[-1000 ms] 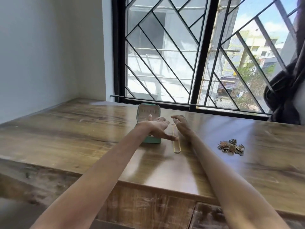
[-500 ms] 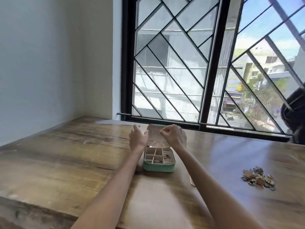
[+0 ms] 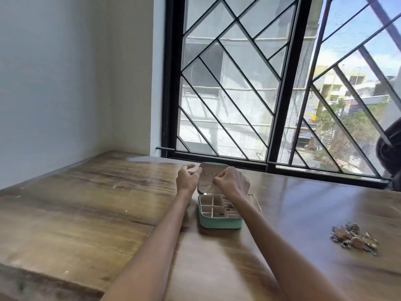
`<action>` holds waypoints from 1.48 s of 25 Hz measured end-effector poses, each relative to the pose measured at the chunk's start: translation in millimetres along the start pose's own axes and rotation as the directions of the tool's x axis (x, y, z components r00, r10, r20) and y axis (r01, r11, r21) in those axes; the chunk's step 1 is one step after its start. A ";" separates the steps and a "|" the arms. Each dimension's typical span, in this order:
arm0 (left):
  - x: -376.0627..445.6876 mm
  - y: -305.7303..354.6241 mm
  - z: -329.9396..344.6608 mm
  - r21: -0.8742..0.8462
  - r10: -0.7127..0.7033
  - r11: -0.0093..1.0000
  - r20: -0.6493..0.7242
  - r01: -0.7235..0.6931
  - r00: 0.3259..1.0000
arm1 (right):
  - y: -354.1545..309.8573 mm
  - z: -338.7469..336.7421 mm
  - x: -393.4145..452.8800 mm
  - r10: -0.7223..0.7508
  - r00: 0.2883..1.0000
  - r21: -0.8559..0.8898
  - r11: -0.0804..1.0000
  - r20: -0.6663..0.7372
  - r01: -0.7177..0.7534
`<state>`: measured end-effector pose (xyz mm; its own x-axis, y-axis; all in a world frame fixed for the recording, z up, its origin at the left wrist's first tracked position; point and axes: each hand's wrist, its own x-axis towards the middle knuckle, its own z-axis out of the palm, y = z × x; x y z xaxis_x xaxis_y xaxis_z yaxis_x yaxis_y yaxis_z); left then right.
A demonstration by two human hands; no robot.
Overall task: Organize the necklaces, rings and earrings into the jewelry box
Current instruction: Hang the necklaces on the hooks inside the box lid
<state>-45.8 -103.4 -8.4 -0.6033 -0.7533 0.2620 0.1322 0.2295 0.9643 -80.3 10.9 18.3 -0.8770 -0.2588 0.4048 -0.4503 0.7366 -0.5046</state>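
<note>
Hands (image 3: 188, 178) (image 3: 232, 180) flank jewelry box (image 3: 219, 221) lid (open).

Jewelry box (image 3: 219, 216) left of jewelry pile (image 3: 354, 237) on table (image 3: 86, 209).

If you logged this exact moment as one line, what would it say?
jewelry box: open | left hand: beside lid | right hand: closed, at lid | jewelry pile: on table, right

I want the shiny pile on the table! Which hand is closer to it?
The right hand. It is up at the open jewelry box lid, with the jewelry pile off to its right. The left hand is farther left, beyond the box.
</note>
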 end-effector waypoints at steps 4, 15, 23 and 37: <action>0.5 0.1 -1.7 -0.017 0.018 1.000 -0.018 -0.018 1.000 | -0.8 -2.9 1.3 -0.026 1.000 0.026 0.999 -0.011 0.027; -1.3 1.7 -1.4 -0.011 0.064 0.998 0.041 -0.064 0.997 | -11.6 -9.3 21.4 -0.029 0.999 0.350 0.936 -0.025 0.035; -2.9 2.7 -3.2 -0.029 0.107 0.994 0.066 -0.105 0.992 | -5.2 -20.3 23.5 -0.161 0.982 0.713 0.700 0.097 0.045; -0.2 -0.5 -2.4 0.034 0.124 0.992 0.045 -0.125 0.991 | 15.7 -21.6 13.1 -0.184 0.982 0.038 0.982 0.041 0.183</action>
<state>-43.9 -104.8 -8.8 -0.6167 -0.6910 0.3771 0.1800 0.3426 0.9221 -95.2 32.5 32.1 -0.7853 -0.4158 0.4588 -0.6089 0.6527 -0.4507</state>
